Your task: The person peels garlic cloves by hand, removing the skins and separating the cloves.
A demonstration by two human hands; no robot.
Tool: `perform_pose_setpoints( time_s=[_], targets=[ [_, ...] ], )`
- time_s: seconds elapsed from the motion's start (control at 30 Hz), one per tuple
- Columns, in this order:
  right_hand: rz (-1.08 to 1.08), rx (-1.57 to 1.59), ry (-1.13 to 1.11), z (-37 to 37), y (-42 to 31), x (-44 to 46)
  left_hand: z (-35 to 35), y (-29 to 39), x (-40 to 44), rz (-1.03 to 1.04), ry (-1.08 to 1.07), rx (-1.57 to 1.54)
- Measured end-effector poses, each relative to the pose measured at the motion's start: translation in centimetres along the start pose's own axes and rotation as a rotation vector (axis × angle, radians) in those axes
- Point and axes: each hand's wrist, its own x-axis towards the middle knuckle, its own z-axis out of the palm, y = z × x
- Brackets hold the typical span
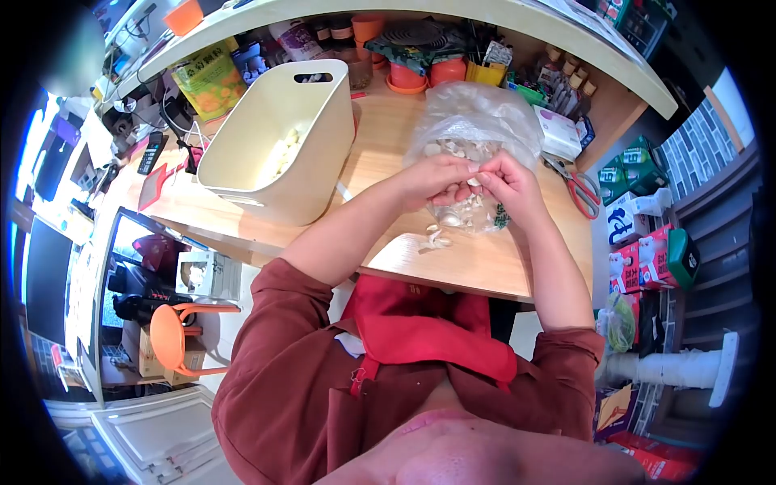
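Over a clear plastic bag (480, 118) on the wooden desk, my left hand (439, 181) and my right hand (511, 185) meet with their fingertips close together. Both hands have curled, pinching fingers around a small whitish piece that looks like a garlic clove (474, 183). More pale cloves and papery skins lie in the bag's opening. Loose skins (436, 239) are scattered on the desk just below it. Left of my forearm stands a deep cream bin (323, 153) with peeled pale cloves (284, 152) at its bottom.
Red-handled scissors (583, 194) and a white box (558, 132) lie right of the bag. Orange pots (406, 77), bottles and a green-yellow packet (208, 79) line the desk's back under a shelf (517, 18). An orange chair (169, 339) stands at lower left.
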Motion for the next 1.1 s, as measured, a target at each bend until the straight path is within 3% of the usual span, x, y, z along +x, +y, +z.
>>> perform_pose_setpoints(
  time_s=[0.37,0.47,0.6,0.67,1.1],
  targets=[
    [-0.045,0.114,0.025,0.6,-0.9,-0.7,-0.3,-1.0,0.2,0.1,-0.198,-0.207],
    [-0.052,0.118,0.063,0.7,-0.7,-0.8,0.5,-1.0,0.0,0.094,-0.021,-0.272],
    [-0.112,0.151,0.12,1.0,-0.5,-0.6,0.3,-1.1,0.3,0.129,-0.126,-0.345],
    [-0.133,0.183,0.129,0.9,-0.2,-0.4,0.3,-0.9,0.4,0.097,-0.067,-0.286],
    [-0.203,-0.304,0.124,-0.5,0.7,0.2,-0.3,0.5,0.1,0.013,0.116,-0.028]
  ],
)
